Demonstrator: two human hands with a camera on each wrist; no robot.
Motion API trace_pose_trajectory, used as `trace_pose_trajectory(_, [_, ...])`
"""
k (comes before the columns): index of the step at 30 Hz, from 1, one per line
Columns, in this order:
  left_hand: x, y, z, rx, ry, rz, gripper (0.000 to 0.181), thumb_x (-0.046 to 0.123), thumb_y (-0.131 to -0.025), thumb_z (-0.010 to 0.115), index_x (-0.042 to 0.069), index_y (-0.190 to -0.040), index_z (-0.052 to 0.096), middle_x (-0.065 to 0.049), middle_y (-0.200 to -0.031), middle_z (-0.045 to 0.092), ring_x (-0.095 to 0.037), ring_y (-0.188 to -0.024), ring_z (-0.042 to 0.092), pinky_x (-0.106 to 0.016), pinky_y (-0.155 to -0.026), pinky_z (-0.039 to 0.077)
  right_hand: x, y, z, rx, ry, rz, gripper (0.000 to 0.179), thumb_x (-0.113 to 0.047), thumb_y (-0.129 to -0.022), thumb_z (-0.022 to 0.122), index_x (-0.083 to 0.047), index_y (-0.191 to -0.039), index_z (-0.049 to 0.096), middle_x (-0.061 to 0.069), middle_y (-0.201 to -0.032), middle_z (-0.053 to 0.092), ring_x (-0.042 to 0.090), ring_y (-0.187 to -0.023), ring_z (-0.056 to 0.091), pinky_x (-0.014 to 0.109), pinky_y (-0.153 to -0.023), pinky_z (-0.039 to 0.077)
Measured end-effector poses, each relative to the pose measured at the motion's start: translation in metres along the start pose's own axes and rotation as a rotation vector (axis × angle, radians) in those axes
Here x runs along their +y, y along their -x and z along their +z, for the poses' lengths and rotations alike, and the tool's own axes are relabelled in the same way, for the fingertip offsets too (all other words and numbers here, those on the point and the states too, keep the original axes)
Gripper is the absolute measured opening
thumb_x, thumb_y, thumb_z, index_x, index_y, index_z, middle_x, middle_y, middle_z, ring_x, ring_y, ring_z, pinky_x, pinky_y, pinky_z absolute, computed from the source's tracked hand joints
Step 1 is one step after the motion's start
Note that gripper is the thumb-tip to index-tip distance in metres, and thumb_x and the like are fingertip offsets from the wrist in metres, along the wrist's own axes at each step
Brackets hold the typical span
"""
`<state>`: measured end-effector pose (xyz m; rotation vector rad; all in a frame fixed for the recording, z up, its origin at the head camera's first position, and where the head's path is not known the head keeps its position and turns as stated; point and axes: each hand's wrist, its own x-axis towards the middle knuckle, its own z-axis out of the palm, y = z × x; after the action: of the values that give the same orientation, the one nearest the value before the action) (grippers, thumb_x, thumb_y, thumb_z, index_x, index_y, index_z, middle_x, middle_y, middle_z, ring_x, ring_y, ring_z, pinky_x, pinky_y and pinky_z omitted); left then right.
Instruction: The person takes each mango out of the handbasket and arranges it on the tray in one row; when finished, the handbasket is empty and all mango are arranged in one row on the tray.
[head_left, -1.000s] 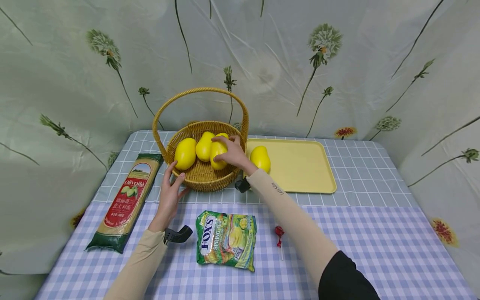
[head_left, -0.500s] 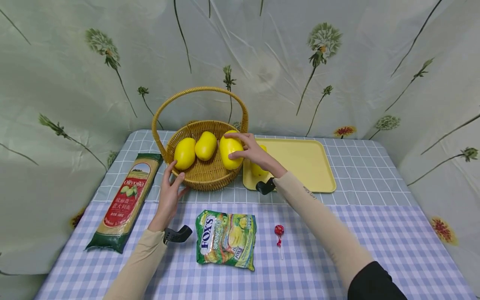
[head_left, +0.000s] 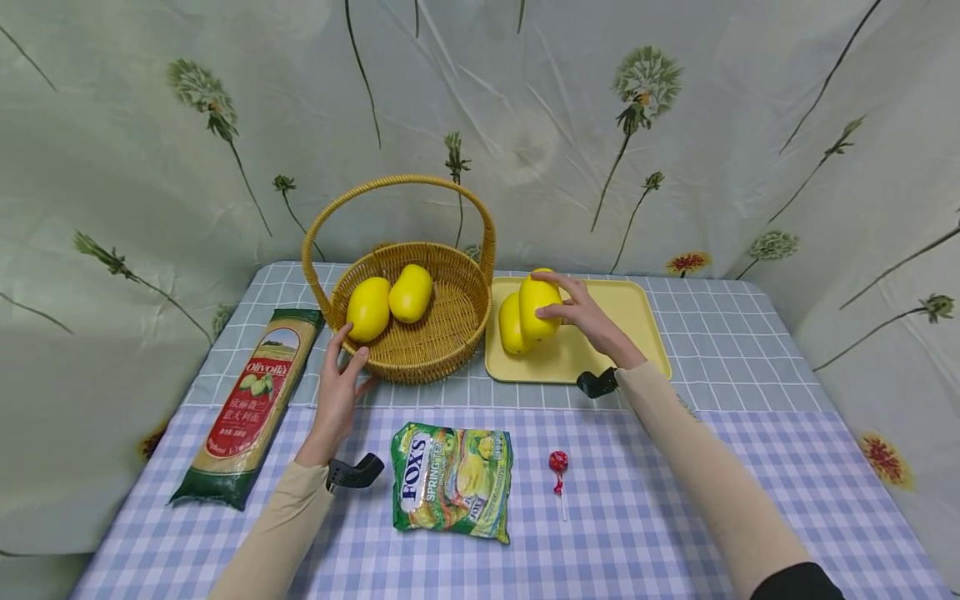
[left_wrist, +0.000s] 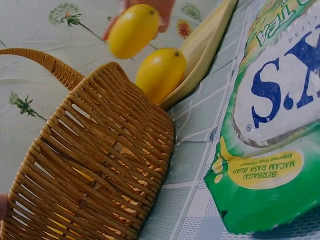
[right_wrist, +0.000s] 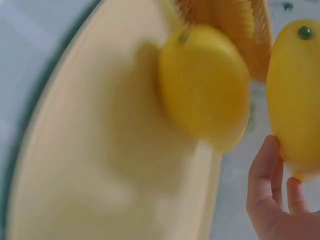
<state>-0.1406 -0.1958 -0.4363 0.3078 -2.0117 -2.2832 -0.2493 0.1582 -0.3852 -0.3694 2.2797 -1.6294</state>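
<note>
Dandelion-printed cloth (head_left: 525, 108) hangs behind a table spread with a gray grid cloth (head_left: 720, 342) and a blue-checked cloth (head_left: 720, 492). From the head view, the person's right hand (head_left: 585, 317) grips a yellow fruit (head_left: 540, 308) between thumb and fingers, above a pale yellow tray (head_left: 622, 342), near its left end. A second fruit (head_left: 511, 325) lies on that tray. The left hand (head_left: 336, 404) rests its spread, extended fingers against the rim of a wicker basket (head_left: 420, 372), where two more fruits (head_left: 368, 310) lie side by side. Left of the basket lies an Olivoilà packet (head_left: 251, 408); nearer the person are a FOX'S bag (head_left: 452, 483) and a red lollipop (head_left: 557, 462).

From the left wrist, the basket's woven wall fills much of the view, and the gripped fruit hangs above the one on the tray.

From the right wrist, slightly blurred, fingertips press the gripped fruit's side, with a gap between it and its neighbor.
</note>
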Motion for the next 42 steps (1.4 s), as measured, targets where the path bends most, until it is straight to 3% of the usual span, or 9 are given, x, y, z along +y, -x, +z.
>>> trace_pose_trajectory(7, [-0.001,0.0,-0.001,0.002,0.001,-0.006,0.056,0.019,-0.103,0.042,0.023,-0.154,0.018,0.0,-0.159,-0.005,-0.031,-0.138,0.023,-0.054,-0.105,0.033,0.008,0.022,-0.015,0.026,0.023,0.122,0.061,-0.014,-0.092,0.058,-0.01,-0.148,0.034,0.021,-0.145,0.015,0.034,-0.122,0.02,0.051,-0.094,0.035])
trace_pose_trajectory(14, [-0.002,0.0,-0.001,0.009,-0.003,-0.007,0.055,0.021,-0.103,0.043,0.022,-0.153,0.019,-0.001,-0.159,-0.003,-0.031,-0.137,0.025,-0.054,-0.105,0.034,0.041,0.015,-0.019,-0.017,0.118,0.131,0.064,-0.018,-0.093,0.06,-0.01,-0.149,0.032,0.025,-0.142,0.018,0.036,-0.115,0.023,0.045,-0.083,0.037])
trace_pose_trajectory(17, [-0.001,0.0,-0.001,0.009,-0.007,-0.007,0.055,0.02,-0.103,0.043,0.022,-0.153,0.019,-0.001,-0.159,-0.004,-0.032,-0.137,0.024,-0.054,-0.105,0.033,0.054,0.007,-0.021,-0.03,0.132,0.107,0.065,-0.023,-0.092,0.062,-0.014,-0.15,0.032,0.022,-0.146,0.017,0.037,-0.121,0.023,0.046,-0.088,0.038])
trace_pose_trajectory(21, [-0.001,-0.001,-0.001,0.011,-0.023,-0.005,0.055,0.019,-0.104,0.042,0.022,-0.153,0.02,-0.001,-0.159,-0.005,-0.032,-0.138,0.022,-0.055,-0.105,0.034,0.056,0.001,-0.023,-0.049,0.151,0.079,0.066,-0.026,-0.093,0.061,-0.016,-0.151,0.031,0.019,-0.152,0.013,0.038,-0.132,0.016,0.057,-0.1,0.032])
trace_pose_trajectory(24, [-0.003,-0.001,0.0,0.012,-0.032,-0.001,0.054,0.018,-0.103,0.043,0.021,-0.153,0.02,0.0,-0.159,-0.005,-0.032,-0.138,0.023,-0.055,-0.103,0.035,0.052,-0.001,-0.025,-0.038,0.181,0.071,0.066,-0.026,-0.094,0.061,-0.013,-0.151,0.03,0.02,-0.152,0.012,0.041,-0.134,0.014,0.061,-0.105,0.025])
trace_pose_trajectory(27, [-0.004,-0.001,-0.001,0.012,-0.032,-0.001,0.054,0.018,-0.103,0.043,0.021,-0.153,0.02,0.0,-0.159,-0.004,-0.032,-0.138,0.023,-0.054,-0.103,0.036,0.039,0.002,-0.025,0.03,0.185,0.048,0.062,-0.023,-0.094,0.061,-0.008,-0.148,0.034,0.024,-0.148,0.017,0.045,-0.132,0.019,0.061,-0.106,0.022])
trace_pose_trajectory(33, [-0.004,-0.002,0.0,0.011,-0.025,-0.009,0.055,0.022,-0.103,0.044,0.021,-0.153,0.021,0.0,-0.159,-0.003,-0.029,-0.137,0.025,-0.053,-0.103,0.036,-0.006,0.012,-0.008,0.139,0.123,-0.083,0.047,-0.006,-0.095,0.058,0.005,-0.138,0.044,0.028,-0.141,0.034,0.046,-0.124,0.035,0.054,-0.102,0.033])
trace_pose_trajectory(37, [-0.004,-0.002,0.0,0.006,-0.023,-0.009,0.055,0.024,-0.103,0.045,0.022,-0.153,0.021,0.0,-0.159,-0.002,-0.029,-0.137,0.025,-0.053,-0.104,0.036,-0.021,0.004,0.009,0.119,0.073,-0.153,0.041,-0.005,-0.096,0.057,0.006,-0.134,0.048,0.027,-0.135,0.045,0.043,-0.115,0.045,0.048,-0.096,0.041])
trace_pose_trajectory(42, [-0.004,-0.003,0.0,0.013,-0.022,-0.017,0.054,0.022,-0.103,0.044,0.022,-0.152,0.022,0.0,-0.159,-0.001,-0.028,-0.136,0.026,-0.053,-0.104,0.036,-0.022,-0.024,0.038,0.033,0.052,-0.25,0.039,-0.004,-0.096,0.057,0.002,-0.134,0.05,0.024,-0.133,0.049,0.038,-0.112,0.05,0.046,-0.094,0.044])
